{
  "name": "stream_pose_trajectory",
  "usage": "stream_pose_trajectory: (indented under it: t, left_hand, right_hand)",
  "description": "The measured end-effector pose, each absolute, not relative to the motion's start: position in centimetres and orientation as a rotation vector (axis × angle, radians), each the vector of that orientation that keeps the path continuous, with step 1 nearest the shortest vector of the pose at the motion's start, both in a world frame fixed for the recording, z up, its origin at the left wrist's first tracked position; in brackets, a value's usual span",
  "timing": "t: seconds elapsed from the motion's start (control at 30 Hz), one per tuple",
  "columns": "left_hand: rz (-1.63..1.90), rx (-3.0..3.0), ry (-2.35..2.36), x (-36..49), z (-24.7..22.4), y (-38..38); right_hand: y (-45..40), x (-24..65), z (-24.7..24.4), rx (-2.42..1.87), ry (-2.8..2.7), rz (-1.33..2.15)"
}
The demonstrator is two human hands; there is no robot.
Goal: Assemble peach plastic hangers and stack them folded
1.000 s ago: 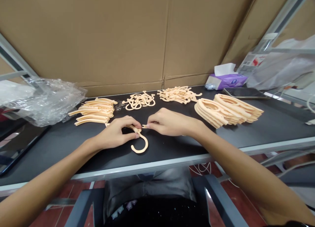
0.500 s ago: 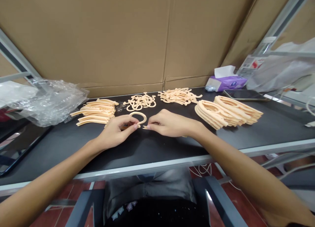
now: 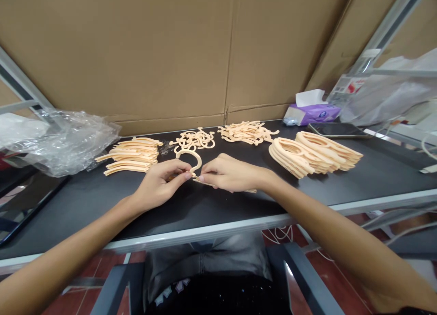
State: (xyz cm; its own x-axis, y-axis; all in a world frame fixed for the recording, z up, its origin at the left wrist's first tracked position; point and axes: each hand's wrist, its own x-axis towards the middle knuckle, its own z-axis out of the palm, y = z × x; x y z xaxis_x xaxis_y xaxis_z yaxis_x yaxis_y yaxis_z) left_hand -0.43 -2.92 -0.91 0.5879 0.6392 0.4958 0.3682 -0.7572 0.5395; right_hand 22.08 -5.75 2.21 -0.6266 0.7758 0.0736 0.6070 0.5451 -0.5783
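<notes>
Between finger and thumb, my left hand point(image 3: 164, 183) pinches the lower end of a cream plastic hanger hook point(image 3: 197, 158), whose curve stands up above the fingertips. Other cream plastic under that palm is mostly hidden. My right hand point(image 3: 230, 173) is closed on a slim cream hanger arm point(image 3: 251, 190), which shows at the fingertips and below the palm. The near tip of this arm meets, or almost meets, the base of the hook; I cannot tell whether they are joined. Behind the hands lies a pile of loose hooks point(image 3: 201, 139).
On the black table point(image 3: 218, 215) lie a stack of curved strips point(image 3: 133, 153) at left, a heap of thin pieces point(image 3: 247, 133) behind, and looped flat parts point(image 3: 293, 158) at right. A tissue pack point(image 3: 314, 114), a phone point(image 3: 337, 130) and clear plastic wrap point(image 3: 71, 142) flank them.
My right hand has moved slightly left, bringing the hanger arm's tip to the hook's base. The hook has tilted a little, and the gap between the two pieces has closed.
</notes>
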Motion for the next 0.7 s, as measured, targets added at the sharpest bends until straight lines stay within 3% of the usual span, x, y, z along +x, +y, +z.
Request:
stream_pose_trajectory:
  t: [0.7]
  left_hand:
    - [0.924, 2.628, 0.839, -0.46, -1.20, -2.63]
  right_hand:
    - [-5.69, 22.50, 2.45, -1.199, -2.487, 0.674]
